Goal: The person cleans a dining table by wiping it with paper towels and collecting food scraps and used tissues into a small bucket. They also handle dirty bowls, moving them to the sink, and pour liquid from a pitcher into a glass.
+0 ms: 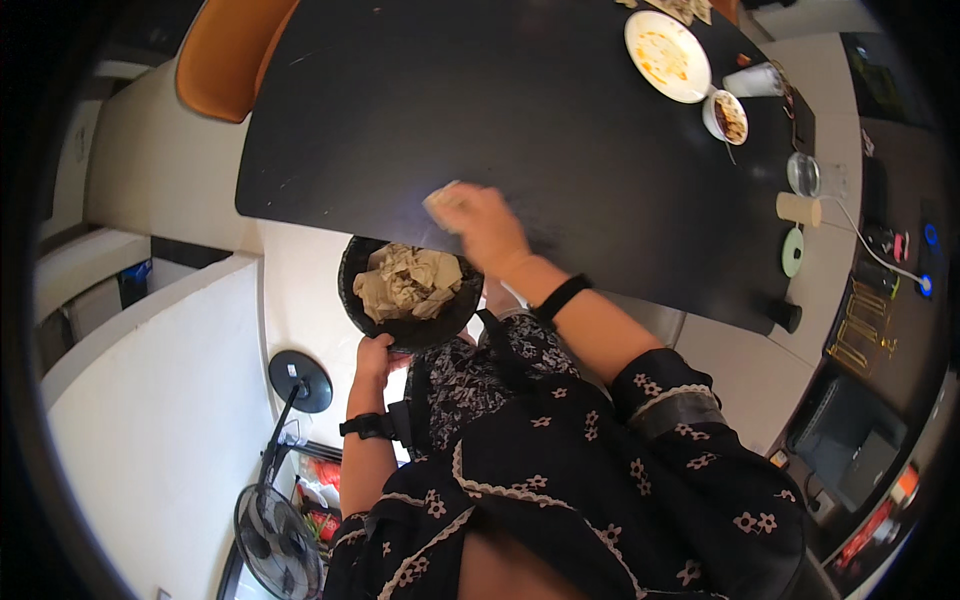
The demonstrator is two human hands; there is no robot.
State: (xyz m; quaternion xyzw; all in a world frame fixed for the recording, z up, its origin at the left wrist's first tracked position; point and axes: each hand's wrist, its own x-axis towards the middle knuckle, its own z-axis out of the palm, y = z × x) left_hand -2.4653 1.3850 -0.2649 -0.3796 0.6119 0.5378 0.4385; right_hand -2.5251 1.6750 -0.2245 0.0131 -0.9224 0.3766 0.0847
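Observation:
My left hand [376,355] grips the near rim of a round black bin [352,315]. Crumpled beige paper [409,283] fills much of the bin, which sits just below the front edge of the black table [420,112]. Over the tabletop near that edge, my right hand [484,225] holds a crumpled beige paper tissue [444,204]. The hand is slightly blurred, and whether the tissue touches the surface I cannot tell.
At the far right of the table are a stained white plate [656,49], a white bowl with food remains [726,120] and a cup [754,80]. An orange chair [225,56] stands at the left. A pedestal fan [277,532] is beside the white half wall [165,420].

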